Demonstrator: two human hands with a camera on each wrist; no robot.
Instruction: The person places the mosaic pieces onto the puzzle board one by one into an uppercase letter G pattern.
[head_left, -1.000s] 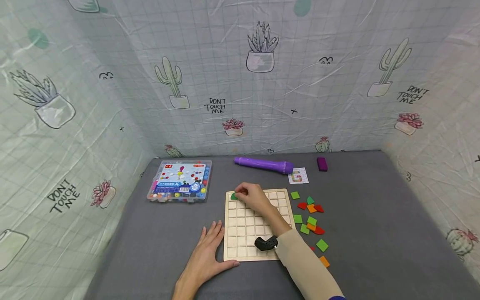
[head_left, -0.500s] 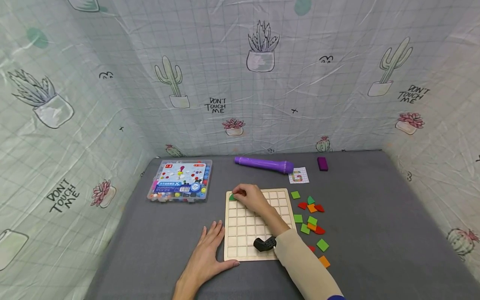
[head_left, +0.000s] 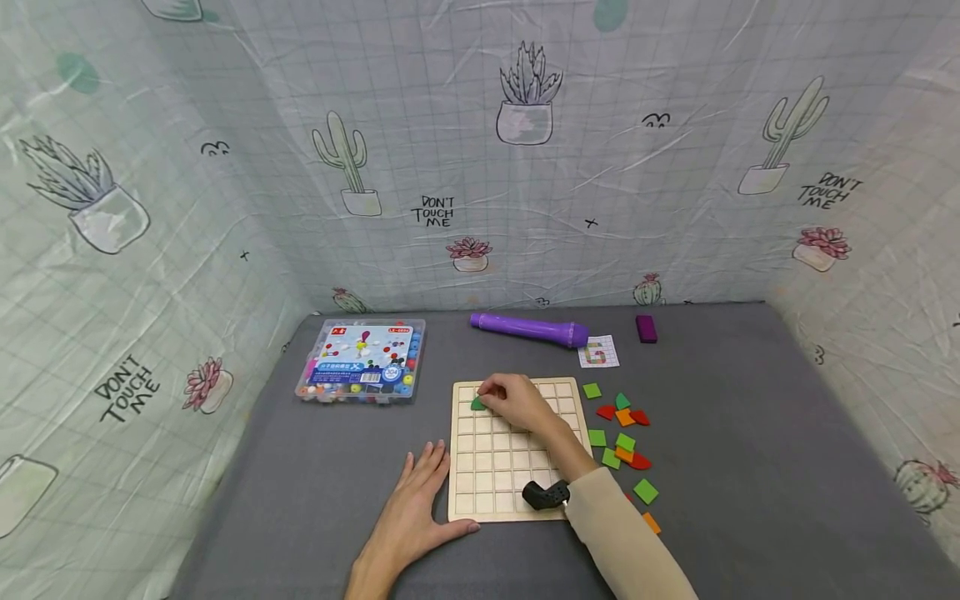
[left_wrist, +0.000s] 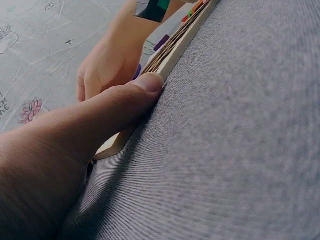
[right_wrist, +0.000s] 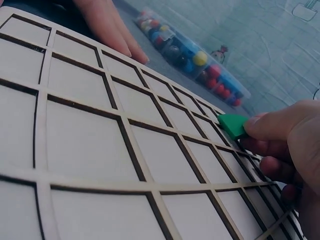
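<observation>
- The right hand (head_left: pixel 517 402) pinched a green tile (head_left: pixel 477 404) over the wooden grid board (head_left: pixel 495 483), near its far-left cells.
- The left hand (head_left: pixel 417 498), fingers flat, steadied the board's edge.
- Seating the tile likely called for squaring it with a cell.

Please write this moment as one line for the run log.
right hand: pinches green tile over wooden grid board | left hand: flat on grey cloth, thumb against board edge

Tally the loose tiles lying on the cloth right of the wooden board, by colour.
Green tiles: 6
Red tiles: 3
Orange tiles: 3
Total: 12 in view; the sleeve may hide more.
Not counted: 1 green tile pinched by the right hand over the board.
</observation>
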